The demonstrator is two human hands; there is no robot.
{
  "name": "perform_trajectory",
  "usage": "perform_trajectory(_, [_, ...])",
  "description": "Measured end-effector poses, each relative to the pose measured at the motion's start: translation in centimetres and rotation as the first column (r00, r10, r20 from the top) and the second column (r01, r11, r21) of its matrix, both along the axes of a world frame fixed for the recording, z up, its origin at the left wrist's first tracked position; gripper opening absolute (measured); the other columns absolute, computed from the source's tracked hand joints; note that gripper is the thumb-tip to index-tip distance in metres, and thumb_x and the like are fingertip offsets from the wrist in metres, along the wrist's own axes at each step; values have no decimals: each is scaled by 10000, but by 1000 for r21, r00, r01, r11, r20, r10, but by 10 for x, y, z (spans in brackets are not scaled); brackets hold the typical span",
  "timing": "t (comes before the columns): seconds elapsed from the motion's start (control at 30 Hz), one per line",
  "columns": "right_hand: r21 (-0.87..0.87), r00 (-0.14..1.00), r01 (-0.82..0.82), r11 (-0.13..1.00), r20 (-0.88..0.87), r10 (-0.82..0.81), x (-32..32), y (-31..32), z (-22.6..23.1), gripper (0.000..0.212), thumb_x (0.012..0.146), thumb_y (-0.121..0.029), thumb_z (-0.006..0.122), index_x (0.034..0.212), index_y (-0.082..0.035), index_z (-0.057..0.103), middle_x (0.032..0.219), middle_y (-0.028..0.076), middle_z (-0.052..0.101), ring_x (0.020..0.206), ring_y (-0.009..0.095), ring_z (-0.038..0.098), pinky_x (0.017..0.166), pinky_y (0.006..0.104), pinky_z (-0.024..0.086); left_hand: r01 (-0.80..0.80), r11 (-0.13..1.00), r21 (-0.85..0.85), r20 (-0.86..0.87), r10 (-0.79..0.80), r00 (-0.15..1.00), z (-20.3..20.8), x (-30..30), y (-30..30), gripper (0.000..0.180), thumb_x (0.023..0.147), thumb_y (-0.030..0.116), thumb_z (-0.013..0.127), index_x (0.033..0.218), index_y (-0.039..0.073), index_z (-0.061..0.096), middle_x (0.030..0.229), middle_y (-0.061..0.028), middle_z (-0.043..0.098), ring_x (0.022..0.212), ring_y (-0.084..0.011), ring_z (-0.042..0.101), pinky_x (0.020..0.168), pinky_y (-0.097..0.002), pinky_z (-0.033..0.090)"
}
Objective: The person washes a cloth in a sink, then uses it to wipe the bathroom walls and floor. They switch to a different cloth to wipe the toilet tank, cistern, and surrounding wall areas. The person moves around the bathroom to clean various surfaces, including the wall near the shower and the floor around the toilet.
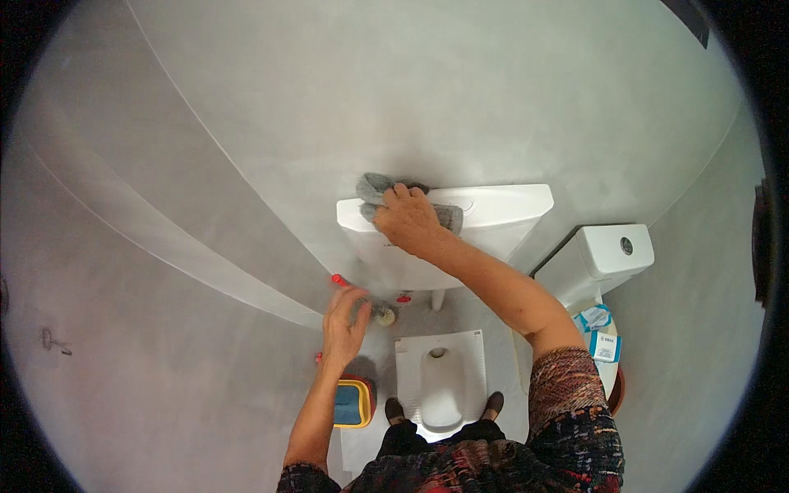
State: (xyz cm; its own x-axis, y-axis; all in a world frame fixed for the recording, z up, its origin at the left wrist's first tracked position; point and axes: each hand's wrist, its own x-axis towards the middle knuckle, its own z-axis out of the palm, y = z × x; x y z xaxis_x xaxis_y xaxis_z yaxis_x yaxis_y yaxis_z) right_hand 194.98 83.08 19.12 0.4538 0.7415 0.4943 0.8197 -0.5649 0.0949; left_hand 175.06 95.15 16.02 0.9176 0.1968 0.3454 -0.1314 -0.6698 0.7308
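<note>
My right hand (408,218) presses a grey cloth (449,217) onto the top of a white wall-mounted cistern (509,200). The cloth is bunched at its left end and drapes over the cistern's front edge; my fingers are closed on it. Lower and to the left, my left hand (343,327) hangs in the air with loosely curved fingers and the thumb apart, seemingly holding nothing. Just beyond its fingertips shows a red-ended piece (339,280) near the wall. Beside the hand is a small round, pale brush-like head (385,315), partly hidden.
Below me a white squat toilet (441,386) lies between my feet. A yellow-rimmed bin (353,403) stands at the left. To the right are a white toilet tank (618,249) and blue-and-white packets (606,346) on the lid. A red valve handle (403,297) sits under the cistern.
</note>
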Motion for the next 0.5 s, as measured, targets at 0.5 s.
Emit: perform_trajectory(0.5, [-54, 761, 628, 776, -166, -628, 25, -194, 12, 228, 835, -249, 516, 879, -94, 678, 1089, 110, 562, 1025, 276, 483, 798, 488, 374, -21, 839, 544, -4, 27, 1000, 11, 108, -32, 754, 773, 235, 658, 1389, 83, 250, 1456, -137, 193, 1359, -321, 141, 1068, -561, 70])
